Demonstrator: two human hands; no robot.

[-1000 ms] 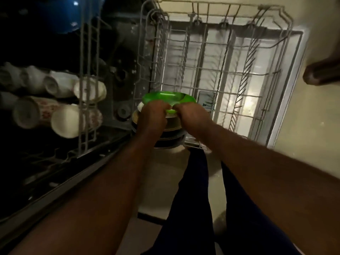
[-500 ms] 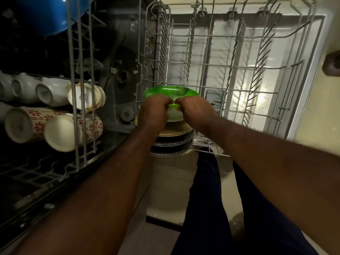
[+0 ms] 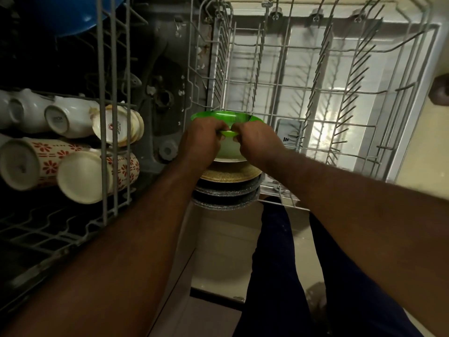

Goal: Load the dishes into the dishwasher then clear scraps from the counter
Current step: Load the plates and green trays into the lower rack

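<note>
A green plate (image 3: pixel 226 117) stands on edge at the near left corner of the pulled-out lower rack (image 3: pixel 315 98). My left hand (image 3: pixel 202 142) and my right hand (image 3: pixel 257 142) both grip its near rim, knuckles almost touching. Just behind the hands stand more plates on edge: a white one (image 3: pixel 230 152), a speckled tan one (image 3: pixel 230 175) and two dark grey ones (image 3: pixel 226 194). How the green plate sits between the tines is hidden by my hands.
The upper rack (image 3: pixel 107 122) at left holds white cups (image 3: pixel 65 115), red-flowered mugs (image 3: pixel 38 159) and a blue bowl (image 3: pixel 73 15). Most of the lower rack to the right holds only bare tines. My dark-trousered legs (image 3: pixel 303 276) stand by the open door.
The view has drawn closer to the rack. Both hands keep their grip on the green plate, which stays at the same rack corner.
</note>
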